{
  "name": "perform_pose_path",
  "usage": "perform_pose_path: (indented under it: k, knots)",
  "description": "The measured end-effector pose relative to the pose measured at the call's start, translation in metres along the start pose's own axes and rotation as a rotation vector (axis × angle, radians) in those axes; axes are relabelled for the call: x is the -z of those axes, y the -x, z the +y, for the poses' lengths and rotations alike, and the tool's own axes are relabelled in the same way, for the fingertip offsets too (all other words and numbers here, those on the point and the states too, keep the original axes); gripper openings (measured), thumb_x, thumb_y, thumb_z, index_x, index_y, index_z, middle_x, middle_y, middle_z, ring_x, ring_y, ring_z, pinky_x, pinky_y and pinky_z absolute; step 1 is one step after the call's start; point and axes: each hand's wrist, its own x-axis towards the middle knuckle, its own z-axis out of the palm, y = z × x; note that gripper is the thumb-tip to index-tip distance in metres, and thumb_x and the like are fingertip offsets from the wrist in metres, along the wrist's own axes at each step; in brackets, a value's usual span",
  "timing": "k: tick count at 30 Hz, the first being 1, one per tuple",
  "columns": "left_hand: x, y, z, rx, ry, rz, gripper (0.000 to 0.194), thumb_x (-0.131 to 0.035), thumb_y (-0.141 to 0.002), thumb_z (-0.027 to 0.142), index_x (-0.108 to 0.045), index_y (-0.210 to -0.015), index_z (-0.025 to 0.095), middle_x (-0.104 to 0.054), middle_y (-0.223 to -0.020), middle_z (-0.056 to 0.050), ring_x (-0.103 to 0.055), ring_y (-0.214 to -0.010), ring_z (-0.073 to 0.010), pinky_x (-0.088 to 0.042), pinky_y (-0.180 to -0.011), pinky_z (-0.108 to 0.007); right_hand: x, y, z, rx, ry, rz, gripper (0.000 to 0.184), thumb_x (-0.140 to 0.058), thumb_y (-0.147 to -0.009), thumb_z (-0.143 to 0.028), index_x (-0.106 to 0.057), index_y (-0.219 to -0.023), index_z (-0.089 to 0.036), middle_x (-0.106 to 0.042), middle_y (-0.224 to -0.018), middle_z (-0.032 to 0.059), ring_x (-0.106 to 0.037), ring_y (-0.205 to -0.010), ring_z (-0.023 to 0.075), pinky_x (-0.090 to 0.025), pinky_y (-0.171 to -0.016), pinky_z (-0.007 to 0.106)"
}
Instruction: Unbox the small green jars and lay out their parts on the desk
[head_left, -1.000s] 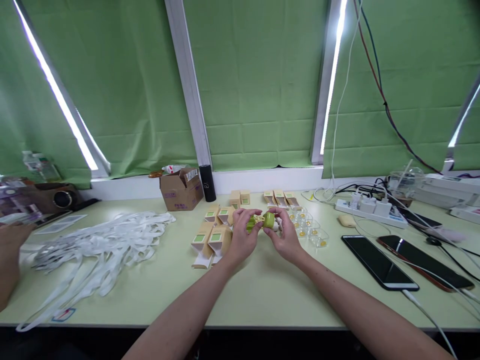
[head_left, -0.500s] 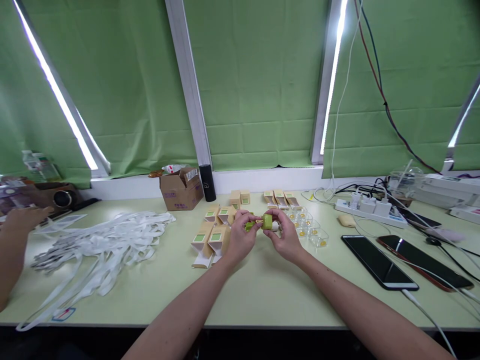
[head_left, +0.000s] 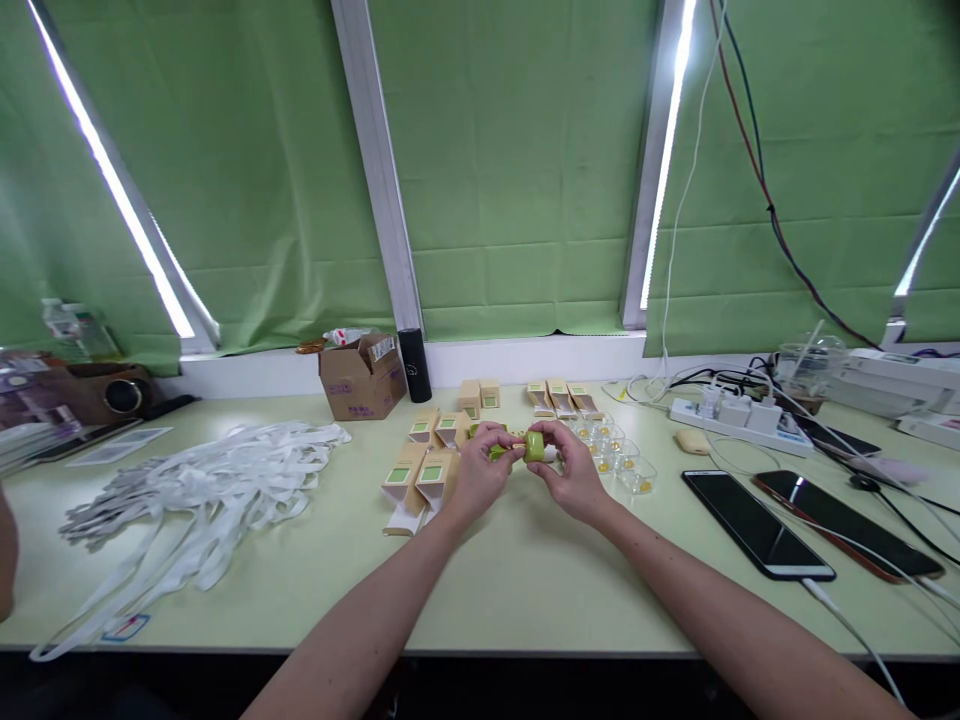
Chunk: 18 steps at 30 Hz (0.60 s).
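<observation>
My right hand [head_left: 568, 472] is closed on a small, rounded, glossy green case [head_left: 534, 446]. A small white part shows under its fingers. Close beside it, my left hand [head_left: 486, 465] pinches something thin and pale at the green case's left side; its fingers hide most of it. More green shows behind the left fingers, partly hidden. Left of my hands stand several open kraft-paper boxes [head_left: 403, 475] with green label squares. Behind my right hand lie several clear plastic cups [head_left: 636, 476] with small yellow pieces inside.
A heap of white straps [head_left: 217, 480] covers the left table. A cardboard box [head_left: 363, 378] and a black cylinder [head_left: 415, 366] stand at the back. Phones [head_left: 757, 525] on cables and a power strip [head_left: 741, 425] lie right. Another person's arm [head_left: 6, 555] shows at the left edge.
The other person's hand at the left has drawn back, leaving only part of the arm in view. My hands keep nearly the same place and hold, with the green case turned slightly.
</observation>
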Motion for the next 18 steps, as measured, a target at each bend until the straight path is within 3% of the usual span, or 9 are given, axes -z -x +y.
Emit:
perform_pose_path:
  k: [8, 10, 14, 18]
  knots:
    - [-0.001, 0.0, -0.005, -0.01, -0.005, 0.001, 0.004, -0.078, -0.08, 0.024, -0.079, -0.077, 0.021, -0.065, -0.088, -0.005, -0.061, -0.091, -0.0189, -0.052, -0.082, -0.032, 0.001, -0.001, 0.003, -0.015, -0.005, -0.016, 0.043, -0.069, -0.079, -0.019, -0.059, -0.121, -0.026, -0.066, -0.111, 0.0062, -0.064, -0.097, 0.0235, -0.057, -0.088, 0.041]
    - [0.0, -0.001, -0.005, 0.008, -0.021, -0.009, 0.006, -0.078, -0.08, 0.024, -0.081, -0.085, 0.021, -0.064, -0.092, -0.006, -0.062, -0.089, -0.018, -0.053, -0.081, -0.032, 0.001, -0.002, 0.0, -0.023, -0.016, -0.021, 0.043, -0.068, -0.08, -0.018, -0.058, -0.121, -0.025, -0.066, -0.111, 0.0061, -0.064, -0.095, 0.0225, -0.057, -0.087, 0.041]
    - [0.004, 0.0, -0.001, 0.02, -0.079, -0.031, 0.032, -0.078, -0.08, 0.023, -0.078, -0.112, 0.022, -0.065, -0.105, -0.008, -0.063, -0.095, -0.0197, -0.055, -0.085, -0.035, -0.001, -0.004, -0.008, -0.048, -0.058, -0.028, 0.042, -0.064, -0.082, -0.016, -0.057, -0.122, -0.027, -0.065, -0.114, 0.006, -0.065, -0.094, 0.0209, -0.059, -0.083, 0.039]
    - [0.004, -0.001, 0.0, -0.023, -0.115, -0.016, 0.033, -0.072, -0.089, 0.035, -0.074, -0.12, 0.024, -0.068, -0.11, -0.011, -0.063, -0.108, -0.024, -0.054, -0.093, -0.039, -0.002, -0.004, -0.013, -0.031, -0.066, -0.037, 0.043, -0.061, -0.08, -0.012, -0.06, -0.12, -0.028, -0.06, -0.123, 0.0069, -0.065, -0.097, 0.0202, -0.059, -0.082, 0.038]
